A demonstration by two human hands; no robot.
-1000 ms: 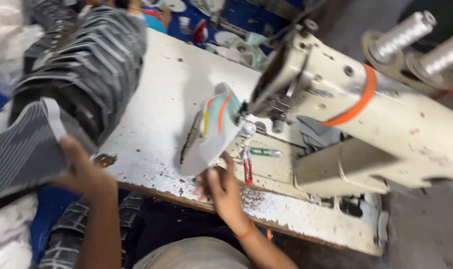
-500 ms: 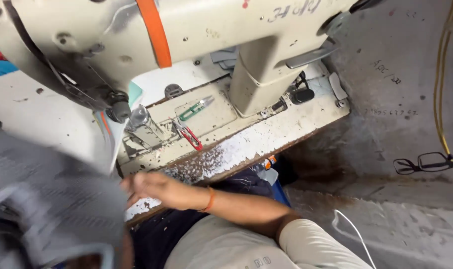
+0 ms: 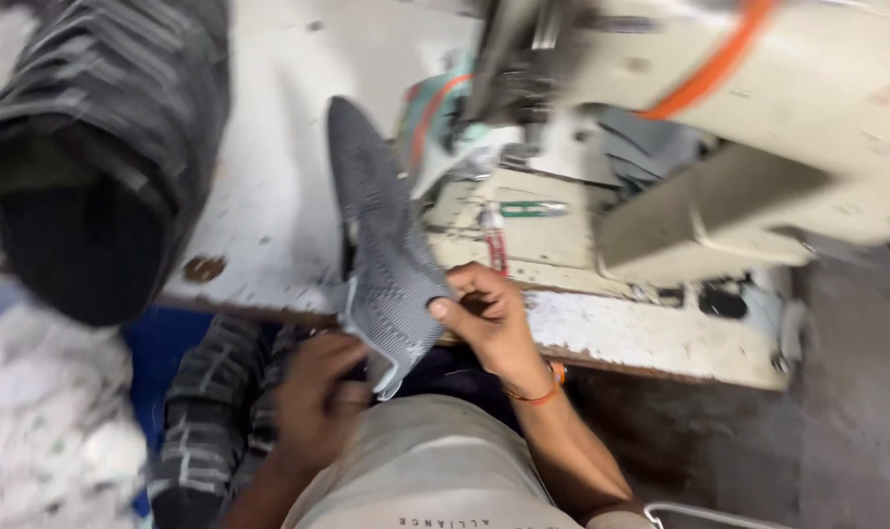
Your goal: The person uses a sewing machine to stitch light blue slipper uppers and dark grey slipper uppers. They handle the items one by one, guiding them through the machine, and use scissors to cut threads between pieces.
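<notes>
We hold a grey knitted shoe upper [image 3: 386,255] between both hands at the near edge of the worn white tabletop [image 3: 269,196], its toe end reaching up toward the needle area of the cream sewing machine [image 3: 758,127]. Our right hand [image 3: 494,323] has its grip pinched on the upper's right edge, thumb on top; our left hand [image 3: 318,392] has its grip closed on the lower heel end, just off the tabletop. A white piece with orange and teal stripes [image 3: 435,118] sits under the machine head, touching or just beside the grey upper; the blur hides which. A stack of dark striped uppers [image 3: 102,147] lies at the left. To handle this well, we judge the piece should stay flat and taut between both grips, with fingers well apart from the needle.
</notes>
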